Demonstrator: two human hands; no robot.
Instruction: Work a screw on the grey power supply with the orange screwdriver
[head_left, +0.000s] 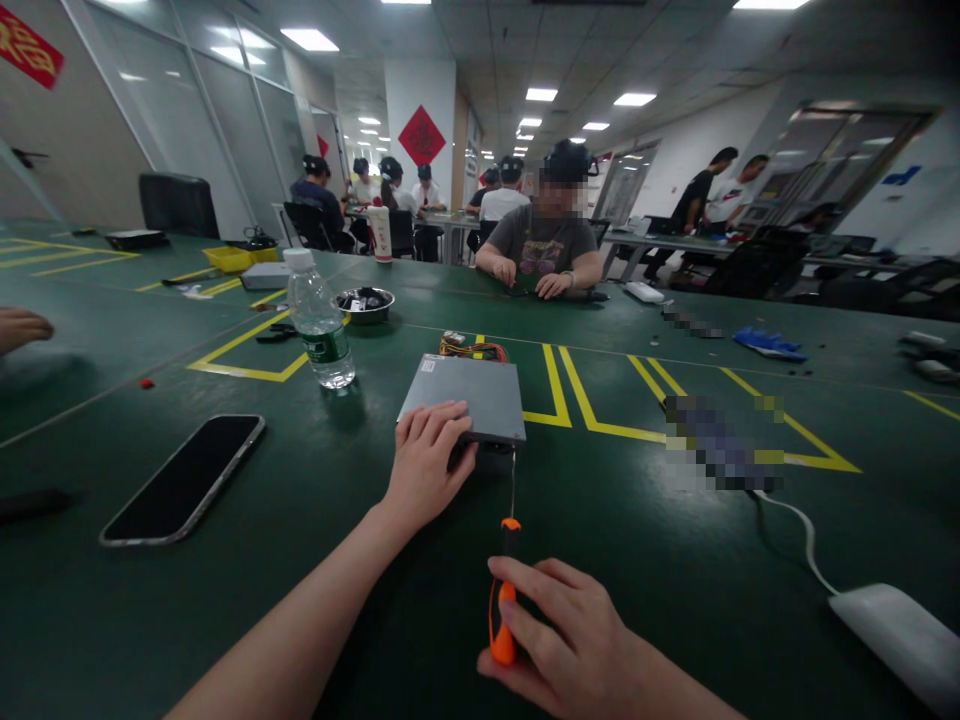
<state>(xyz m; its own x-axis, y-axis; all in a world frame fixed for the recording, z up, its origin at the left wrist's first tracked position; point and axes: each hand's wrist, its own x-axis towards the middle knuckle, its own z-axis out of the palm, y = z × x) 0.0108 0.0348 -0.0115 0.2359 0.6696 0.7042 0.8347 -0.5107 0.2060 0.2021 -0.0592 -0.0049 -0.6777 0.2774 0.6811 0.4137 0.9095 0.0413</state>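
A grey metal computer power supply (480, 390) lies flat on the green table, with a bundle of coloured cables (474, 348) at its far side. My left hand (429, 455) grips its near left part, fingers on the top cover and thumb against the near face. In my right hand (559, 625) is a screwdriver (508, 590) with an orange and black handle, held between fingers and thumb. Its thin shaft points away from me, and the tip meets the near face by the right corner. Whether a screw sits there is too small to tell.
Left of the power supply are a water bottle (319, 325), a phone (184, 480) and a metal bowl (364, 304). To the right, a white cable runs from a blurred device to a white block (900, 640). Across the table sits a person (544, 235); another person's hand (24, 328) shows far left.
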